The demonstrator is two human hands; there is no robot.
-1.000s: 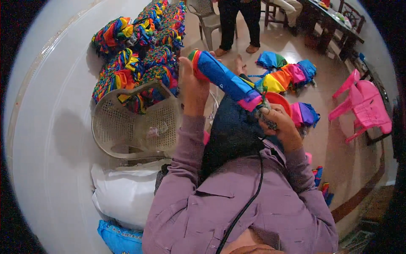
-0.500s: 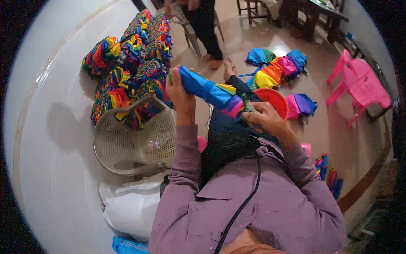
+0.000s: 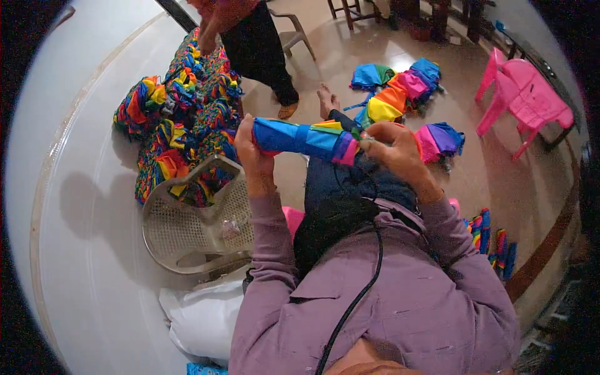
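Across my lap stretches a rolled bundle of rainbow cloth (image 3: 294, 139), mostly blue, with a pink and purple end at the right and a band around its middle. My left hand (image 3: 255, 155) is wrapped round its left end. At the other end, the fingers of my right hand (image 3: 400, 155) pinch something by the pink tip; what they hold is too small to make out. Below the bundle are my dark-clad legs (image 3: 328, 181).
Left, a beige perforated plastic chair (image 3: 187, 215) stands before a big heap of rainbow bundles (image 3: 187, 119). Opened rainbow cloths (image 3: 394, 100) lie on the floor ahead. A pink plastic chair (image 3: 525, 94), rolled bundles (image 3: 481, 231) and a white sack (image 3: 206, 312) are around. Another person (image 3: 259, 50) stands by the heap.
The bundle has gone from slanting to nearly level. My right hand has risen slightly from its pink end. The other person has moved left, towards the heap.
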